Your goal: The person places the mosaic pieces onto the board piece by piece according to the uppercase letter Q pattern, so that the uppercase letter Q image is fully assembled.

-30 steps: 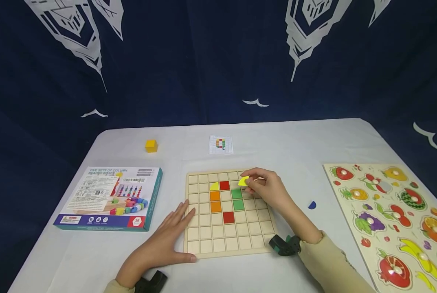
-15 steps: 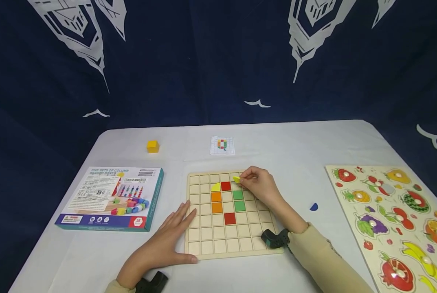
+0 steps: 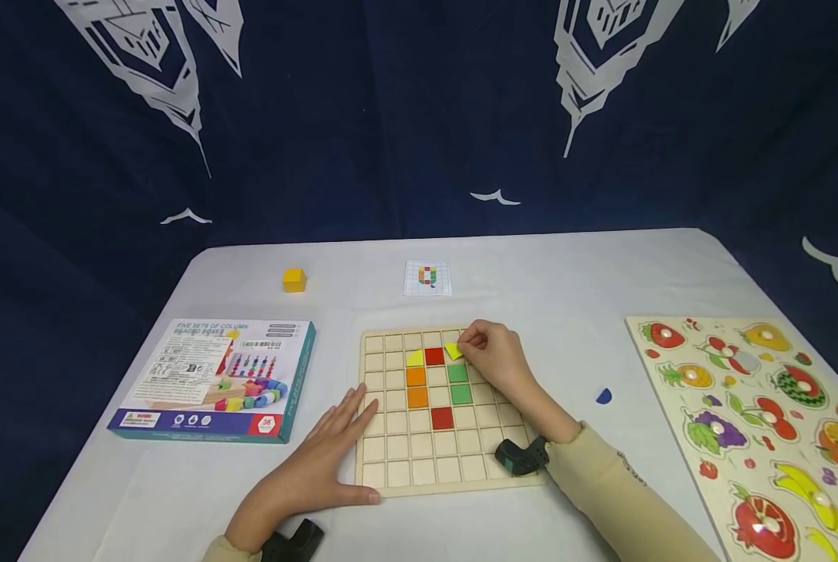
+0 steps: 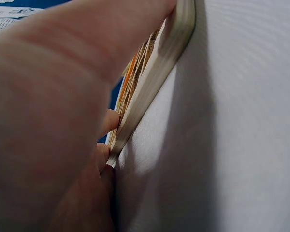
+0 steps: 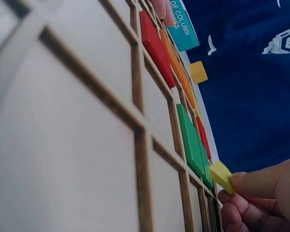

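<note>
A wooden grid board (image 3: 419,447) holds red, orange, green and yellow pieces in its cells. My right hand (image 3: 496,355) pinches a yellow piece (image 3: 453,351) between thumb and fingers, tilted over the cell right of the upper red square (image 3: 434,357) and above the green squares (image 3: 458,373). In the right wrist view the yellow piece (image 5: 222,177) is at the thumb tip, beside the green squares (image 5: 194,145). My left hand (image 3: 316,464) lies with fingers extended against the board's left edge; its thumb is by the lower left corner. The left wrist view shows fingers touching the board's side (image 4: 150,79).
A small pattern card (image 3: 428,278) lies behind the board, a yellow cube (image 3: 294,280) at the back left. A boxed set (image 3: 211,382) sits left. To the right are a blue piece (image 3: 604,396) and a fruit puzzle board (image 3: 731,460).
My right hand has moved left with the yellow piece, from beyond the green squares to beside the upper red square, and the piece has turned. The left hand stays in place.
</note>
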`<state>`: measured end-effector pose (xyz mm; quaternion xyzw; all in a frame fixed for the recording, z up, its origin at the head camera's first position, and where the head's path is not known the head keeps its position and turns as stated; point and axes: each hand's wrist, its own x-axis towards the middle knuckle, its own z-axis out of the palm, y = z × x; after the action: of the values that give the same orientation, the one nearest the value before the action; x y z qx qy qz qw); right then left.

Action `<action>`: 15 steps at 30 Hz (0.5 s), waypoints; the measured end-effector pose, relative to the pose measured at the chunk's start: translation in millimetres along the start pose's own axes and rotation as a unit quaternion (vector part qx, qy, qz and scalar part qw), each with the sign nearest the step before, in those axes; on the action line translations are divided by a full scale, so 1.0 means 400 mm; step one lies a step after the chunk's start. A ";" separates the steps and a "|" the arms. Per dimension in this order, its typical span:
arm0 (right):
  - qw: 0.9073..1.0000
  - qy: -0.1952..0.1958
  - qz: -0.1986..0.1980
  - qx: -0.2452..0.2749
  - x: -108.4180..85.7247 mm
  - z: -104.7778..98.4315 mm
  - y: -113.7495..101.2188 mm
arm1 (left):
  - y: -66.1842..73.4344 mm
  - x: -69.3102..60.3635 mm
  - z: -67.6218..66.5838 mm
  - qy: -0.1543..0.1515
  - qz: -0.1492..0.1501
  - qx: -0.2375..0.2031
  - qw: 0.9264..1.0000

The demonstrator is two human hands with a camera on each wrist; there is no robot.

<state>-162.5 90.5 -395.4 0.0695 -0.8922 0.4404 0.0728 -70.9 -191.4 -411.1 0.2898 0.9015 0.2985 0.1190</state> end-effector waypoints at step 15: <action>0.998 -0.024 -0.047 -0.023 -0.010 0.007 -0.002 | 0.000 0.002 0.000 -0.001 -0.002 -0.003 1.000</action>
<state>-158.8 88.0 -397.3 0.1203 -0.8992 0.4141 0.0741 -71.6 -191.0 -411.1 0.2885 0.9010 0.3003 0.1213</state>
